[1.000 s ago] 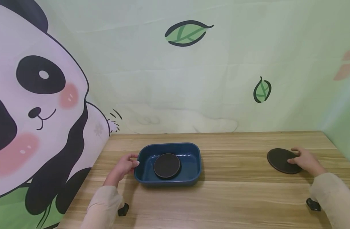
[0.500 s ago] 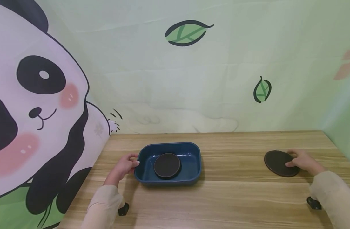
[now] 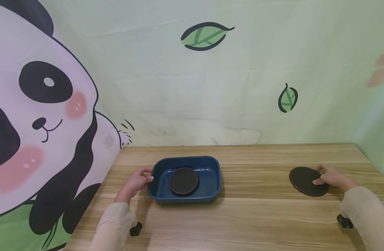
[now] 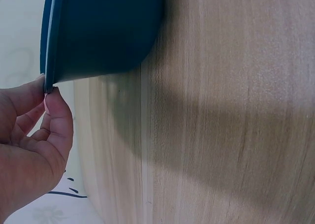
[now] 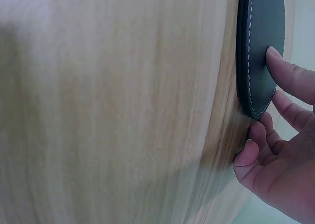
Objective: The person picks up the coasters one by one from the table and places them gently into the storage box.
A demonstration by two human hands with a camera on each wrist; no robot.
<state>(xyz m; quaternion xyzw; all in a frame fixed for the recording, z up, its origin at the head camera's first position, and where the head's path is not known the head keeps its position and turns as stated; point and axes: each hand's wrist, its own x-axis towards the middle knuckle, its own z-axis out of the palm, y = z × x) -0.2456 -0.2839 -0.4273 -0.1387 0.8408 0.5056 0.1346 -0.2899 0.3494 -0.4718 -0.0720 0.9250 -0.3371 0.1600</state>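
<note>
My left hand (image 3: 138, 181) pinches the left rim of a blue rectangular baking dish (image 3: 212, 190); in the left wrist view, thumb and fingers meet on the dish's edge (image 4: 98, 32). Inside the dish, left of its middle, lies a round dark disc (image 3: 183, 181) with a lighter rim. Far to the right, my right hand (image 3: 333, 177) grips a round dark coaster (image 3: 300, 179) by its right edge. The right wrist view shows its leather-like face (image 5: 263, 22) with pale stitching along the border. The thumb lies on top of it, fingers at its edge and underneath.
Both things are on a wood-grain table (image 3: 251, 216), with a wide stretch of tabletop between them. Behind it hangs a pale green backdrop (image 3: 242, 115) printed with leaves and a large panda (image 3: 54, 115). Black wrist devices (image 3: 136, 229) show below both sleeves.
My right hand has shifted the coaster slightly left and towards me, mostly in the first half second. The left hand and the dish look still.
</note>
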